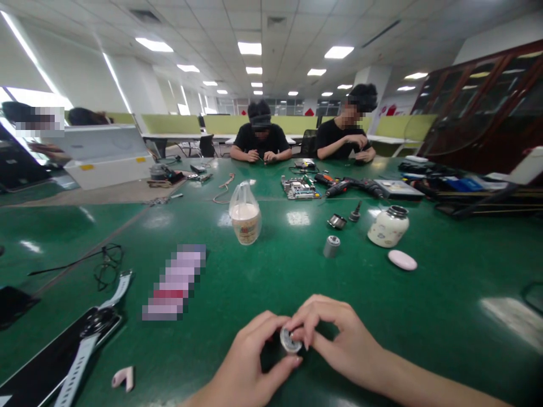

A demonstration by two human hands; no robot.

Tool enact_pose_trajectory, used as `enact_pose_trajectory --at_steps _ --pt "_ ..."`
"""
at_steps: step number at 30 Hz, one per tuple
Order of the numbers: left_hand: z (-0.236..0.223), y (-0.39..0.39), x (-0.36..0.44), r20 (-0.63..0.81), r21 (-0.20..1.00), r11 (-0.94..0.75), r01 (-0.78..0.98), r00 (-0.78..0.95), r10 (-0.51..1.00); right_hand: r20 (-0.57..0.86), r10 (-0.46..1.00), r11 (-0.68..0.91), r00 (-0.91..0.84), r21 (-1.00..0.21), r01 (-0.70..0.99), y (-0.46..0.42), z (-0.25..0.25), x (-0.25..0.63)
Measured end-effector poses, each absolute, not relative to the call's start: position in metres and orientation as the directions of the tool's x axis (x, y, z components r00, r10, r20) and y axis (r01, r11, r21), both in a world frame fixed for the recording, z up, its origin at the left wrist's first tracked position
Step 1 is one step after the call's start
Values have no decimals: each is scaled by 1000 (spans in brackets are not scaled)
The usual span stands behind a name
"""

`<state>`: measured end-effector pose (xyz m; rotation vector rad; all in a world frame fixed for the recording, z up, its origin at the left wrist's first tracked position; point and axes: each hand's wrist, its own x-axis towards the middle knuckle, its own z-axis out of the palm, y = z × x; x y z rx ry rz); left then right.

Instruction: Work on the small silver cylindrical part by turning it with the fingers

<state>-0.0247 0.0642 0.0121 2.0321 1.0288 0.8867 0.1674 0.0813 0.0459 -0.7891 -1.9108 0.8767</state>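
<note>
Near the front edge of the table, a small round silver metal part [290,342] faces up between my two hands; its exact kind is hard to make out. My left hand [257,356] pinches it by the rim with thumb and fingers. The fingertips of my right hand [335,333] are pressed together on its upper face and right side, covering part of it. Farther off stand a grey metal cylinder [331,247], which looks like a small motor can, a dark open metal piece [336,221] and a small shafted part [355,213].
A white lidless bottle [388,227], a pink oval case [403,260] and a bagged cup [246,223] stand beyond my hands. Left lie a watch [94,325] on a tablet-like slab, an earbud [123,378] and a cable. Drills [339,185], a circuit board [299,187] and co-workers are across the table.
</note>
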Motion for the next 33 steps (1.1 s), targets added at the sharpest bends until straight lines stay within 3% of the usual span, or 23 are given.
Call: enact_pose_trajectory --at_steps 9,19,24,29,33 --pt "16 63 -24 254 793 -457 402 464 849 482 764 586 -428 -796 149 83 44 165" --pt "9 62 -27 314 769 -499 400 444 839 412 858 496 -307 -820 286 85 29 169" --pt "13 57 -36 460 756 -571 319 362 811 304 830 461 -467 -846 267 78 23 176" --pt "23 60 -35 481 670 -530 520 240 844 214 821 442 -529 -824 354 76 20 172" --pt "25 67 -33 491 585 -551 595 281 825 211 833 439 -511 -815 379 76 21 170"
